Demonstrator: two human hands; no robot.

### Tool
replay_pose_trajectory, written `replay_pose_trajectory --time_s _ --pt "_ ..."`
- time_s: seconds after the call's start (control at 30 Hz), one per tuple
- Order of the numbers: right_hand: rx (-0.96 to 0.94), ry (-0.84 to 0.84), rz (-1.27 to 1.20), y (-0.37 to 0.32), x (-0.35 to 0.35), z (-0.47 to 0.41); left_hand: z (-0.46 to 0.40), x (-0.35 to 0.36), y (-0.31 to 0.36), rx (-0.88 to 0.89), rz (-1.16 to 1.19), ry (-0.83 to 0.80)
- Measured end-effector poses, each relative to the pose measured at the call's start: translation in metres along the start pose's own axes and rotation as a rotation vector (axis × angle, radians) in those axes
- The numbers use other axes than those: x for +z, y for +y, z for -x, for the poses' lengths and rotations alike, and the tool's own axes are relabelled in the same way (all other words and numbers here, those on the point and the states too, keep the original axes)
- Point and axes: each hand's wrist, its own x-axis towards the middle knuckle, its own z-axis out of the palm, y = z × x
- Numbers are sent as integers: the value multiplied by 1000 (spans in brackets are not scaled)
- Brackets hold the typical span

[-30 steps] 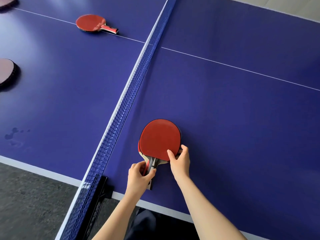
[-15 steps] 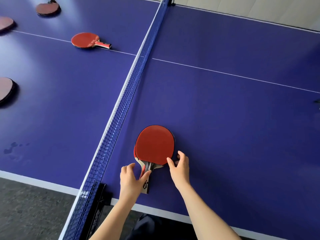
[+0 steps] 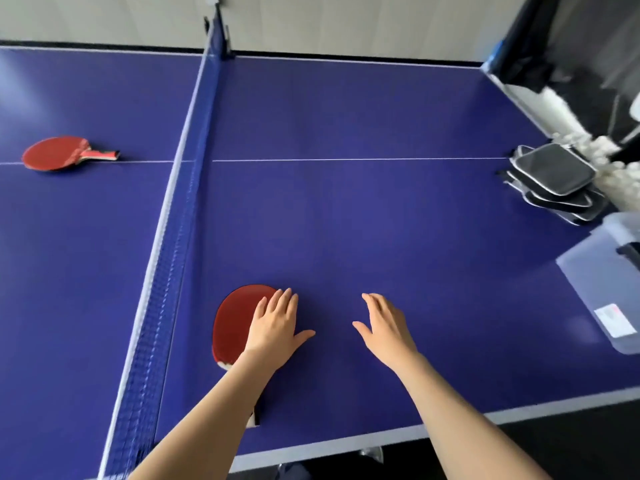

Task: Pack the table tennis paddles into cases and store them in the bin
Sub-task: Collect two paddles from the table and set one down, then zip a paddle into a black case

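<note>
Left hand (image 3: 273,332): fingers straight, flat on near red paddle (image 3: 235,322).
Right hand (image 3: 386,327): fingers extended, holding nothing.
Black cases (image 3: 554,178): stacked at table's (image 3: 346,220) far right edge.

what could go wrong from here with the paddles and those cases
The stacked paddles lie under the flat left hand only; a careless slide could split them. The case stack overhangs the table's far right edge and might tip off when the right hand pulls one. The paddle beyond the net could be forgotten.
</note>
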Motion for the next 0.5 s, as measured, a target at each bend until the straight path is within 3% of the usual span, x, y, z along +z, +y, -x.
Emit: replay_pose_trajectory --time_s 0.27,0.5 --pt "66 52 174 75 -63 19 -50 -38 79 135 -117 -55" --pt "146 124 217 164 -121 67 -64 -68 199 225 -174 -15"
